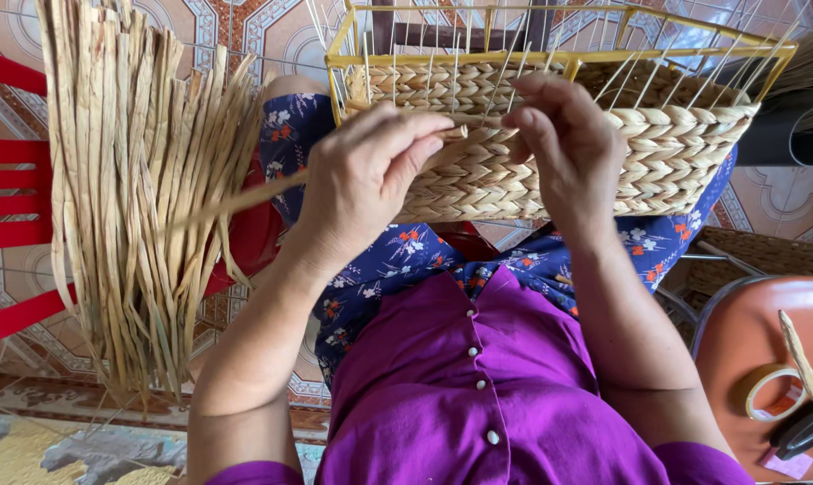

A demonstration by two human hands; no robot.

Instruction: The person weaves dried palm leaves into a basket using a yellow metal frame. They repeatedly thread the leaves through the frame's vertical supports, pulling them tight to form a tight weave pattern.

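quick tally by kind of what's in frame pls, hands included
Hands: 2, left hand and right hand, both at the basket's weave
Half-woven basket on a yellow wire frame: 1
Bundle of dried straw strips: 1
Tape roll: 1
Total: 5

Brightness: bright, even daylight, colours saturated.
Light source: soft, diffuse, seemingly from the top of the frame; no lamp visible.
Shadows: faint and soft under the left hand (361,184) and the right hand (563,148) on the woven basket (667,162); the lower purple shirt (478,386) sits slightly darker.
Glare: mild sheen on the floor tiles (774,193) and the yellow wire frame (559,56).
Focus: hands and weave sharp; lower left floor softer.
Distortion: wide-angle stretching at the edges, bending the straw bundle (128,198).
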